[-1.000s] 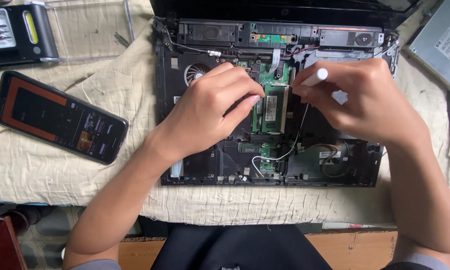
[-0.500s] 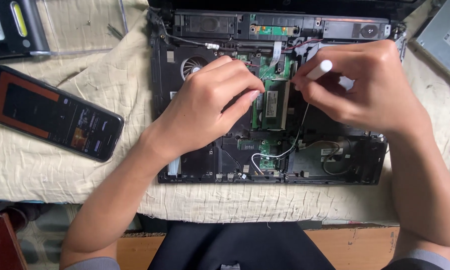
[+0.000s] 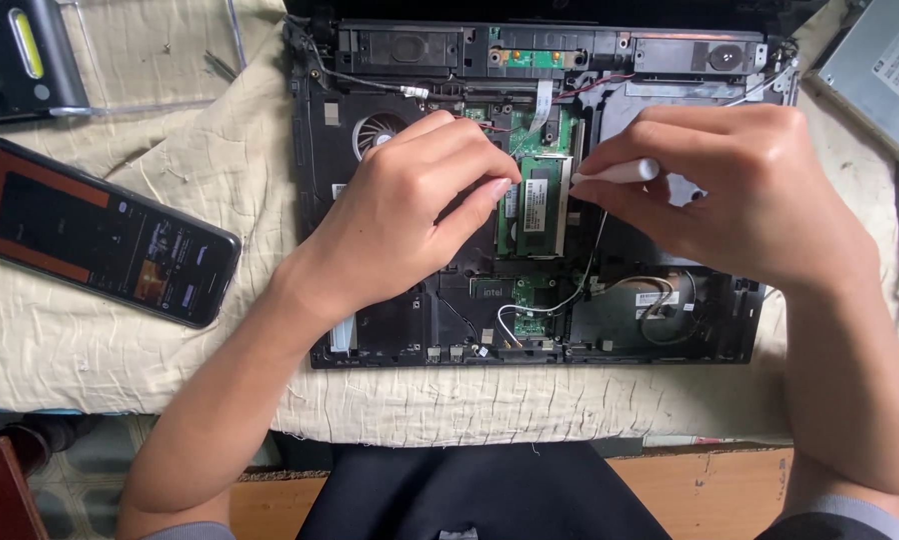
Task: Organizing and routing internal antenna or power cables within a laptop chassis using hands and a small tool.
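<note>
An opened black laptop base (image 3: 390,345) lies on a cream cloth, its circuit boards and wires exposed. A green memory module (image 3: 542,205) sits in its slot at the middle. My left hand (image 3: 410,215) rests on the base, its fingertips touching the left edge of that module. My right hand (image 3: 730,190) is closed around a thin white pen-like tool (image 3: 620,172), whose tip points at the module's upper right corner. A round cooling fan (image 3: 380,130) shows just above my left hand.
A black smartphone (image 3: 95,232) with a lit screen lies on the cloth (image 3: 120,330) to the left. A black device with a yellow strip (image 3: 25,55) sits at top left. A grey metal drive (image 3: 885,60) lies at top right. The wooden table edge (image 3: 710,480) runs below.
My right hand has turned the white tool from a slanted hold to nearly level, its tip moving to the module's edge. My left hand's fingers stay at the module.
</note>
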